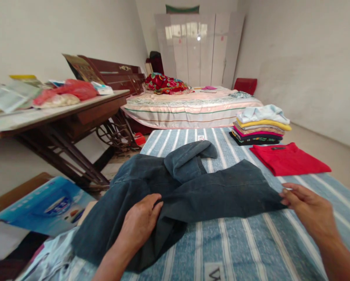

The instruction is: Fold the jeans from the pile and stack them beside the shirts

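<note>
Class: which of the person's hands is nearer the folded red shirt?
Right. The right hand pinches the edge of the dark garment close to the red shirt; the left hand holds a fold of it, farther left.

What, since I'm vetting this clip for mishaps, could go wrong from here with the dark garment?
1. The dark garment seems to overhang the left edge of the striped cover beside the left hand; it may slide off.
2. The right hand pinches only its corner, so a tug could pull it free.
3. The bunched fold in the middle may stay creased.
</note>
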{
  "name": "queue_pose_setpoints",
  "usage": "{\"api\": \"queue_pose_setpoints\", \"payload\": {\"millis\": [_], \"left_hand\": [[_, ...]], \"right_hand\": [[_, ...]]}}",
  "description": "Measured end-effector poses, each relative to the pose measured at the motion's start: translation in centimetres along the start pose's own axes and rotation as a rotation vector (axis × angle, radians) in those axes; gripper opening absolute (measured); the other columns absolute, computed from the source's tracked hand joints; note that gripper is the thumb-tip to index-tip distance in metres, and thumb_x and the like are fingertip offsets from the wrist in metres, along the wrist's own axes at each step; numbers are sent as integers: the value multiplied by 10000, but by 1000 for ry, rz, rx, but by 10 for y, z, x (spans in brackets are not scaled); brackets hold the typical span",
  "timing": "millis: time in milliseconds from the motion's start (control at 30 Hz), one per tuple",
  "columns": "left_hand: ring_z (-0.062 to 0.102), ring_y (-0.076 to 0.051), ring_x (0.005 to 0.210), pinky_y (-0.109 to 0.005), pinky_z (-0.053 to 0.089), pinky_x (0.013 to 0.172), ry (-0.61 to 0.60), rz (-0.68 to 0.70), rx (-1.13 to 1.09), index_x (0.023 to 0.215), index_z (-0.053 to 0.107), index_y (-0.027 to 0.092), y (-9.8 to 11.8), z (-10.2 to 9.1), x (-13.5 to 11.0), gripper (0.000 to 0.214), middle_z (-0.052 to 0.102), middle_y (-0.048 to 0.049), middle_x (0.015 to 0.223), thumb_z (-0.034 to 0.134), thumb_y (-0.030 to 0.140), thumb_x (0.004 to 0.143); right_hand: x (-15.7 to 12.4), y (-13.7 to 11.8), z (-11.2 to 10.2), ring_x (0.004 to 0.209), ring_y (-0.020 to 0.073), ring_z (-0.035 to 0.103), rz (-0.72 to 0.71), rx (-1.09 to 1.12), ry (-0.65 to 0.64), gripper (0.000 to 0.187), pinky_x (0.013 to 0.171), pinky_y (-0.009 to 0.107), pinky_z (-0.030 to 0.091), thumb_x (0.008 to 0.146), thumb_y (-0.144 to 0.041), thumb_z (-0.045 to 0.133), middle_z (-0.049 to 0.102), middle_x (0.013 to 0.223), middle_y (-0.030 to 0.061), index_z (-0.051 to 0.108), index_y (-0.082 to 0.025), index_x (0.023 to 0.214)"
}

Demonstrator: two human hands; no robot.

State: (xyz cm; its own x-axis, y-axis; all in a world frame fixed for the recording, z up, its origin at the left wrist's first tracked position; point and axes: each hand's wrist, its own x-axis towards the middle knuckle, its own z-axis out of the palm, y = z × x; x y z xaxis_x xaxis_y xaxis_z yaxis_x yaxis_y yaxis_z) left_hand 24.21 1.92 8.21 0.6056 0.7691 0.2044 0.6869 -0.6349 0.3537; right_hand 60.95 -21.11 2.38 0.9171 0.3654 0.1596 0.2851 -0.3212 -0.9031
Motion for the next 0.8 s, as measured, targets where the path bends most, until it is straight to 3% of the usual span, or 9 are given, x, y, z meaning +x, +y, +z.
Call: {"api": "queue_pose_setpoints", "payload": {"millis": [133,233,333,467,533,667,800], "left_hand": [[591,-221,1034,-377,449,947,257,88,19,1035,582,190,6,14,-23,282,643,-90,1081,424,354,870],[556,-226,1087,-390,438,966,380,175,42,1060,545,207,20,13,-46,223,582,-101,1173,463,285,867],[488,-264,1176,-435,423,979,347,267,59,1108,504,245,31,14,-63,288,523,-97,1259,537,288,825],[310,-370,1302,-574,322,1021,278,330,88,1229,446,229,35,20,-68,593,412,-138,1385,634,448,711],[299,-377,1310,-589,313,1018,285,346,122,1230,466,213,33,24,-64,575,399,-146,1400,625,428,721],[414,-304,1260,-519,374,1011,365,401,111,1058,584,188,26,24,-57,279,513,-117,1310,481,140,802],[512,-252,1177,-423,441,983,399,385,-32,1084,589,221,23,5,-56,303,586,-60,1229,470,155,814]], "right_hand": [[-9,3,7,797,264,648,-157,-93,-124,328,781,407,499,645,-482,585,699,846,46,683,-229,831],[-21,5,16,881,245,633,-348,-183,-314,258,822,379,499,732,-432,555,691,926,33,691,-257,865],[-34,12,28,1007,243,591,-499,-284,-479,273,929,391,455,755,-338,547,651,1075,51,687,-251,973],[-42,19,43,1143,253,512,-599,-494,-593,445,1009,402,393,697,-192,525,558,1247,91,644,-201,1125],[-43,18,47,1170,247,492,-627,-600,-620,503,1023,395,376,683,-135,489,534,1276,109,618,-166,1169],[-41,19,47,1199,240,464,-682,-748,-601,610,1026,395,361,637,-13,399,519,1293,128,585,-119,1208],[-27,31,40,1144,280,510,-673,-828,-464,617,973,446,398,611,9,369,562,1236,150,612,-99,1168]]}}
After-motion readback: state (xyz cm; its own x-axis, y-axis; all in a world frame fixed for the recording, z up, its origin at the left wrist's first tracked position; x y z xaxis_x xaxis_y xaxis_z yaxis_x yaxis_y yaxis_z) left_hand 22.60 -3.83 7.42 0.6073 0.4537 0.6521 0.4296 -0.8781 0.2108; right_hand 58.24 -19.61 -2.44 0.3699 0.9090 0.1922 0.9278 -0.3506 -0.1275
